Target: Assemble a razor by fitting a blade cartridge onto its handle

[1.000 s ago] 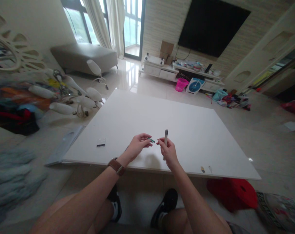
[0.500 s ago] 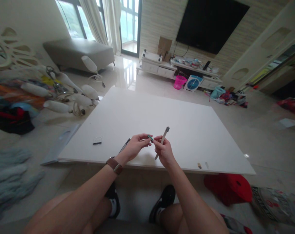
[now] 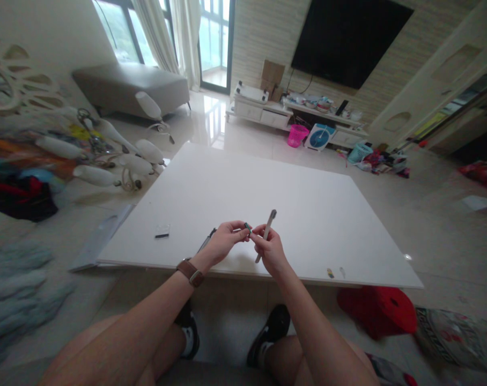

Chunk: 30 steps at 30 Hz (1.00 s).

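My left hand [image 3: 226,244] pinches a small green piece [image 3: 248,227] between its fingertips, and a dark pen [image 3: 207,241] lies just behind its wrist on the white board [image 3: 247,187]. My right hand [image 3: 270,248] holds a grey pen barrel [image 3: 266,230] upright and tilted to the right. The fingertips of both hands touch around the green piece, above the near edge of the board.
A small black-and-white piece [image 3: 162,231] lies on the board to the left. Two tiny bits [image 3: 334,273] sit near its front right edge. A red object [image 3: 378,311] lies on the floor at right, a lamp fixture with white shades [image 3: 118,155] at left.
My hands have come together, so the green piece now meets my right fingers. The grey barrel has tilted from upright to leaning right.
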Motion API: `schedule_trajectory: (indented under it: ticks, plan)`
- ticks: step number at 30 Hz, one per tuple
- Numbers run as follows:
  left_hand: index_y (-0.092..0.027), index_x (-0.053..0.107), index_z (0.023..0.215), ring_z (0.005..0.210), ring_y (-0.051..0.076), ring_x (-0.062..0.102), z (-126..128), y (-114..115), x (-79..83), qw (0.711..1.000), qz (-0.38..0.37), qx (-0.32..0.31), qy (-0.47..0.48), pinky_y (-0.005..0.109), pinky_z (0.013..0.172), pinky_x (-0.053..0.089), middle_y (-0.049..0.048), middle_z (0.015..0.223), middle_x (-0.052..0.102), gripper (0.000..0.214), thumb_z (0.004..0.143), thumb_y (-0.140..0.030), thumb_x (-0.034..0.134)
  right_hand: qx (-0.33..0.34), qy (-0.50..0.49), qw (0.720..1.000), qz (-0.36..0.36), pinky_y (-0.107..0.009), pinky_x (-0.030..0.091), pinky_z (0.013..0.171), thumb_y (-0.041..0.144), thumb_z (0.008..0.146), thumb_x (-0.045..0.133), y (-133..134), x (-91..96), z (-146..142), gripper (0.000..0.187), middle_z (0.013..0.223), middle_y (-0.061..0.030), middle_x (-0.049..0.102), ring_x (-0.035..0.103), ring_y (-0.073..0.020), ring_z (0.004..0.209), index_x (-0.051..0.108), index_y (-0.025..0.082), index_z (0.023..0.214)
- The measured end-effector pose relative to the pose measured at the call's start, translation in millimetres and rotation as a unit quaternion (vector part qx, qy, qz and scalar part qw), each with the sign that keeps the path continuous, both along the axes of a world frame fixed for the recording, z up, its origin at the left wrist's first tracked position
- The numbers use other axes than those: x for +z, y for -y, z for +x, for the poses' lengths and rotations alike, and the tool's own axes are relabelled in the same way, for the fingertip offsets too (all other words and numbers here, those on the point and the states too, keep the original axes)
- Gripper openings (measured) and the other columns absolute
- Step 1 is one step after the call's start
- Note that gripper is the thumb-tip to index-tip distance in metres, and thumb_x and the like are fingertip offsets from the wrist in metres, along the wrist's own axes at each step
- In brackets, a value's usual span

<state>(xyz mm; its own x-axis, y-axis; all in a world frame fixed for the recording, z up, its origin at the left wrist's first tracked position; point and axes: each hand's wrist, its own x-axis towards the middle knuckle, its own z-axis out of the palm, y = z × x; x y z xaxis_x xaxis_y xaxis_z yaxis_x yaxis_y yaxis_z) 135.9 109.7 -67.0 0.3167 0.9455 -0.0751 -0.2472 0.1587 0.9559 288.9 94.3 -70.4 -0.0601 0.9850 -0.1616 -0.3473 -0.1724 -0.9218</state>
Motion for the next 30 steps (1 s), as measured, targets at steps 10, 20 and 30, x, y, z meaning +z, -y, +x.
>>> schedule_trajectory:
  ticks: [10, 20, 30]
  plan:
    - [-0.013, 0.075, 0.092, 0.076, 0.014, 0.054, 3.6, 1.7, 0.0, 0.999, -0.042, 0.012, 0.028, 0.030, 0.077, 0.044, 0.0064, 0.083, 0.066, 0.033, 0.072, -0.038, 0.080, -0.037, 0.009, 0.999, -0.001, -0.022, 0.016, 0.040, 0.029, 0.062, 0.086, -1.4, -1.5, -1.0, 0.031, 0.060, 0.0077, 0.048, 0.028, -0.0022, 0.042, 0.061, 0.017, 0.074]
    - [-0.013, 0.073, 0.087, 0.077, 0.013, 0.055, 4.9, 2.8, 0.8, 0.993, -0.072, -0.001, 0.094, 0.028, 0.078, 0.043, 0.0063, 0.084, 0.066, 0.028, 0.070, -0.033, 0.083, -0.022, 0.003, 1.000, 0.016, -0.022, 0.017, 0.040, 0.030, 0.063, 0.085, 0.5, -1.1, 0.0, 0.029, 0.060, 0.0071, 0.048, 0.028, -0.0028, 0.043, 0.062, 0.017, 0.075]
    - [-0.012, 0.071, 0.081, 0.073, 0.011, 0.051, 5.2, 3.5, 1.3, 0.990, -0.079, -0.004, 0.113, 0.027, 0.076, 0.041, 0.0032, 0.078, 0.063, 0.027, 0.068, -0.032, 0.084, -0.009, 0.010, 1.000, 0.019, -0.022, 0.017, 0.042, 0.029, 0.064, 0.085, 0.3, -2.1, 0.7, 0.027, 0.058, 0.0068, 0.048, 0.029, -0.0031, 0.044, 0.064, 0.017, 0.074]
